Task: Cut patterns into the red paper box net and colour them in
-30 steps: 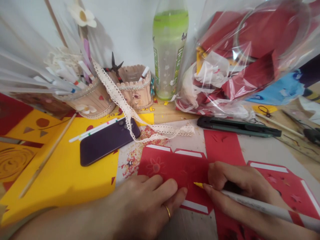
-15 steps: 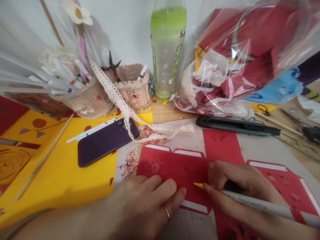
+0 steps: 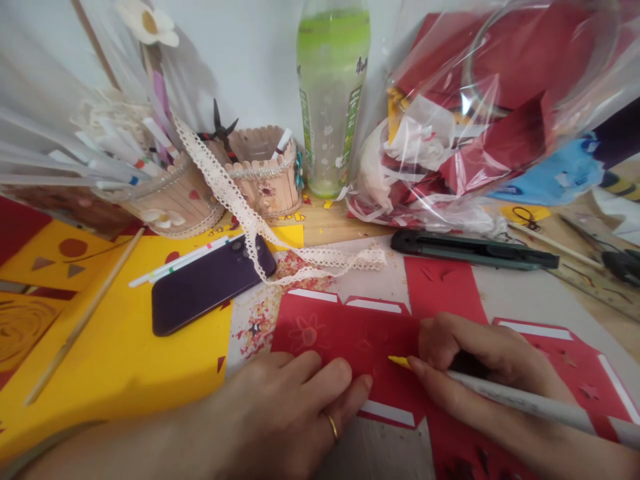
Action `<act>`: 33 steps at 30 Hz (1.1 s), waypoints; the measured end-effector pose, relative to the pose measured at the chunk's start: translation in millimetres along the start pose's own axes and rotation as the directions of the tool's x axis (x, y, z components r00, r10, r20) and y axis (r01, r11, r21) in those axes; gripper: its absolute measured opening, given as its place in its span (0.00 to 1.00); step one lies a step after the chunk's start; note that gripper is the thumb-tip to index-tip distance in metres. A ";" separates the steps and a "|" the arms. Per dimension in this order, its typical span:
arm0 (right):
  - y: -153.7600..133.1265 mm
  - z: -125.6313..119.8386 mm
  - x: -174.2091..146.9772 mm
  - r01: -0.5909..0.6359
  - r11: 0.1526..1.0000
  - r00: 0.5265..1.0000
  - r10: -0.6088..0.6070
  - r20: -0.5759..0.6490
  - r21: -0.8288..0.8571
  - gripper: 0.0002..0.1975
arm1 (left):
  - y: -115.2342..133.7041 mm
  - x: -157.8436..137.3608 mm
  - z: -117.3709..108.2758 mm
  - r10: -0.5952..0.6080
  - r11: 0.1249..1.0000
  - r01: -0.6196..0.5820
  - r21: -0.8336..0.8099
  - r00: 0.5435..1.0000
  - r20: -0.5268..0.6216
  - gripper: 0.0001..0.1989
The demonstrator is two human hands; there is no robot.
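A red paper piece (image 3: 345,327) with white tape strips on its tabs lies on the grey board, a faint flower drawn at its left. My left hand (image 3: 310,400) rests flat across its lower left part, fingers spread a little, a ring on one finger. In my right hand (image 3: 480,367) is a white marker pen (image 3: 525,402) with a yellow tip, gripped between thumb and fingers. The tip is at the red paper, right of my left fingertips; whether it touches I cannot tell. A second red piece (image 3: 595,373) with star cut-outs lies beyond my right hand.
Behind the paper lie a lace ribbon (image 3: 325,257), a dark phone (image 3: 200,293) and a box cutter (image 3: 470,250). Farther back stand stick-sided pots (image 3: 265,180) of pens and pliers, a green bottle (image 3: 330,100) and a clear bag (image 3: 450,147) of scraps. A thin wooden stick (image 3: 85,317) lies left.
The pen tip and my right hand have shifted very slightly to the right over the paper. My left hand stays in place. The camera view has moved a little.
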State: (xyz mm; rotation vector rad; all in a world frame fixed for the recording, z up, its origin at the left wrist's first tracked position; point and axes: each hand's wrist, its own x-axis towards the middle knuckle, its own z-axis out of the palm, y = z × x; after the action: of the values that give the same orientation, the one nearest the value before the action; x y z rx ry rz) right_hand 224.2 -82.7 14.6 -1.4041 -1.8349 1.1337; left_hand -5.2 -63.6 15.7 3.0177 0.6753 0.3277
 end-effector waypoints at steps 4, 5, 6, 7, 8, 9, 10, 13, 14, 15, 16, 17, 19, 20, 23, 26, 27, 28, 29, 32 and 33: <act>0.3 1.4 0.5 0.001 1.000 1.000 -0.001 0.002 0.008 0.13 | 0.1 0.9 1.2 -0.016 1.000 0.016 -0.003 1.000 -0.021 0.16; 0.3 1.4 0.8 -0.002 1.000 1.000 0.002 0.012 0.005 0.13 | 0.0 1.2 1.5 -0.015 1.000 0.015 -0.002 1.000 -0.018 0.17; 0.3 1.3 1.0 -0.005 1.000 1.000 0.005 0.023 0.000 0.13 | -0.1 1.5 1.7 -0.012 1.000 0.012 -0.001 1.000 -0.013 0.17; 0.2 1.1 1.2 -0.004 1.000 1.000 0.004 0.028 -0.007 0.13 | -0.2 1.5 1.7 -0.009 1.000 0.008 -0.002 1.000 -0.010 0.17; 0.2 0.8 1.2 -0.003 1.000 0.999 0.004 0.034 -0.012 0.13 | -0.3 1.4 1.7 -0.005 1.000 0.005 -0.003 1.000 -0.011 0.17; 0.2 0.5 1.2 -0.003 1.000 0.999 0.004 0.037 -0.017 0.13 | -0.4 1.2 1.6 -0.004 1.000 0.004 -0.002 1.000 -0.014 0.17; 0.2 0.2 1.1 0.000 1.000 0.999 0.000 0.036 -0.020 0.13 | -0.5 1.0 1.4 -0.005 1.000 0.005 -0.001 1.000 -0.018 0.16; -0.1 -0.2 0.8 -0.001 1.000 1.000 0.002 0.029 -0.027 0.13 | -0.5 0.5 1.2 -0.003 1.000 0.003 0.006 1.000 -0.013 0.16; -0.2 -0.1 0.8 -0.001 1.000 1.000 0.002 0.025 -0.031 0.13 | -0.4 0.4 1.3 -0.002 1.000 0.002 0.005 1.000 -0.007 0.16; -0.4 -0.1 1.0 0.002 0.999 1.000 -0.001 0.017 -0.034 0.13 | -0.3 0.5 1.4 -0.002 1.000 0.002 0.002 1.000 -0.007 0.16; -0.7 0.0 1.2 -0.002 0.999 1.000 0.002 0.011 -0.039 0.13 | -0.2 0.6 1.6 -0.006 1.000 0.006 -0.002 1.000 -0.013 0.16; -1.0 0.0 1.6 -0.004 0.999 1.000 0.004 0.008 -0.043 0.13 | -0.2 0.7 1.7 -0.010 1.000 0.010 -0.005 1.000 -0.020 0.16; -2.0 -0.1 2.2 -0.005 0.999 1.000 0.006 0.017 -0.046 0.12 | -0.1 0.6 1.9 -0.011 1.000 0.010 -0.010 0.999 -0.035 0.16; -2.6 -0.2 2.4 -0.008 0.999 1.000 0.009 0.024 -0.049 0.12 | -0.1 0.6 1.9 -0.008 1.000 0.007 -0.013 0.999 -0.040 0.17; -3.9 -0.8 1.4 -0.007 0.998 1.000 0.009 0.021 -0.059 0.13 | -0.1 0.1 1.3 -0.002 1.000 0.001 -0.021 0.999 -0.033 0.18; -4.1 -1.5 -0.4 -0.021 0.998 1.000 0.020 -0.006 -0.060 0.13 | 0.2 -0.2 0.4 -0.004 1.000 0.004 -0.015 0.999 -0.038 0.18; -4.1 -1.7 -0.6 -0.026 0.998 1.000 0.026 -0.009 -0.057 0.13 | 0.2 -0.2 0.2 -0.004 1.000 0.003 -0.011 0.999 -0.036 0.18; -4.0 -1.9 -0.6 -0.032 0.998 0.999 0.032 -0.006 -0.059 0.13 | 0.2 -0.2 0.0 -0.005 1.000 0.004 -0.009 0.999 -0.036 0.18; -4.0 -2.0 -0.3 -0.031 0.998 1.000 0.031 -0.001 -0.063 0.13 | 0.0 -0.2 0.0 -0.004 1.000 0.004 -0.011 1.000 -0.029 0.18; -4.3 -1.9 1.6 -0.023 0.997 1.000 0.024 0.018 -0.077 0.12 | -0.9 -0.1 0.6 -0.004 1.000 0.004 -0.019 1.000 -0.002 0.17; -4.4 -1.8 2.1 -0.017 0.997 1.000 0.019 0.022 -0.081 0.12 | -1.1 -0.1 1.1 -0.002 1.000 0.002 -0.015 1.000 0.007 0.17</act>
State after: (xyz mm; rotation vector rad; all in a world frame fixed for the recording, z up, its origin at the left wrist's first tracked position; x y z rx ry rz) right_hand 222.9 -80.6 19.1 -1.4610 -1.9068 1.1005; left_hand -5.6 -62.6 14.6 3.0027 0.6720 0.3211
